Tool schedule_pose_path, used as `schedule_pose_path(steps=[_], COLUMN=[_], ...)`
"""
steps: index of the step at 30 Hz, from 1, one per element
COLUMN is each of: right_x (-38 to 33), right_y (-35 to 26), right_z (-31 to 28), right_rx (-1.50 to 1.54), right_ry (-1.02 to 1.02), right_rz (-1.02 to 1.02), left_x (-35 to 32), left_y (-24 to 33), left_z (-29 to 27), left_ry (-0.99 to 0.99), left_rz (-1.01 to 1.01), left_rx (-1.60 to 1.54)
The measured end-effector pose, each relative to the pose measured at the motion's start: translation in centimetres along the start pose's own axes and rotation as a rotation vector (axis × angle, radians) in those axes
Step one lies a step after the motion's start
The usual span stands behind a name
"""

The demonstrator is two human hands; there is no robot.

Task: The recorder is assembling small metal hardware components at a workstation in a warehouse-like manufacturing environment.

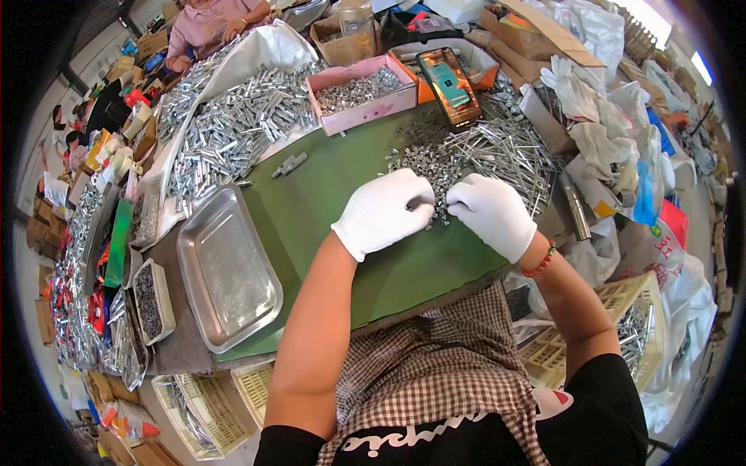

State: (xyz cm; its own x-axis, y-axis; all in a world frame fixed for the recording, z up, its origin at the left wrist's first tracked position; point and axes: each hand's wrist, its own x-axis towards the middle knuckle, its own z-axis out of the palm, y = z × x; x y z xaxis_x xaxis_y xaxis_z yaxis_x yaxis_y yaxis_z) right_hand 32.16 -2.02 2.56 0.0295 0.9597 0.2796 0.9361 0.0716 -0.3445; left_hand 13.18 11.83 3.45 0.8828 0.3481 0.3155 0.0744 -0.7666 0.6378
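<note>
Both my hands wear white knit gloves over the green work surface (311, 202). My left hand (385, 212) has its fingers curled together; a small dark spot shows between thumb and fingers, too small to name. Just across from it, my right hand (493, 213) is closed in a pinch, its fingertips hiding whatever they hold. Between and beyond them lies a heap of small metal nuts (435, 165). Long thin metal bolts (505, 151) are piled behind my right hand. Left of my hands, a few joined grey metal sleeves (290, 165) rest on the green surface.
A shallow steel tray (268, 299) lies at the left. Metal sleeves (233, 116) are heaped at the far left, beside a pink box (365, 116) of small parts. A phone (451, 87) leans at the back. Another person (214, 27) sits beyond; yellow crates (645, 311) stand low right.
</note>
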Motion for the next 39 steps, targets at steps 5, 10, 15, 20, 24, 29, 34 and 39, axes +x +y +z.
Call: schedule_pose_path(steps=[5, 10, 15, 20, 24, 29, 34, 39], right_x=[0.9, 5.4, 10.7, 12.3, 11.2, 8.2, 6.8, 6.8], right_y=[0.2, 1.7, 2.2, 2.1, 1.4, -0.8, -1.4, -1.6], right_z=[-0.6, -0.3, 1.3, 1.8, 1.5, 1.5, 0.7, -0.9], right_rx=[0.017, -0.064, -0.340, -0.493, -0.327, 0.267, 0.729, 0.906], right_ry=[0.053, 0.240, 0.192, 0.043, 0.148, 0.262, 0.100, -0.042], right_rz=[-0.081, 0.011, 0.038, 0.140, 0.100, -0.042, 0.168, 0.211], left_x=[-0.3, 0.0, 0.1, 0.0, 0.2, 0.5, 0.5, 0.2], left_y=[-0.6, -1.2, -2.5, -2.9, -2.7, -1.4, -0.7, -0.9], left_z=[0.2, -0.7, -0.7, -0.4, 0.0, 0.3, -0.3, -0.5], left_ry=[-0.051, 0.148, 0.354, 0.399, 0.443, 0.512, 0.460, 0.391], left_rz=[-0.047, -0.162, -0.289, -0.301, -0.258, -0.198, -0.108, -0.059], left_rx=[0.110, 0.065, 0.050, 0.076, 0.067, -0.090, -0.119, -0.118])
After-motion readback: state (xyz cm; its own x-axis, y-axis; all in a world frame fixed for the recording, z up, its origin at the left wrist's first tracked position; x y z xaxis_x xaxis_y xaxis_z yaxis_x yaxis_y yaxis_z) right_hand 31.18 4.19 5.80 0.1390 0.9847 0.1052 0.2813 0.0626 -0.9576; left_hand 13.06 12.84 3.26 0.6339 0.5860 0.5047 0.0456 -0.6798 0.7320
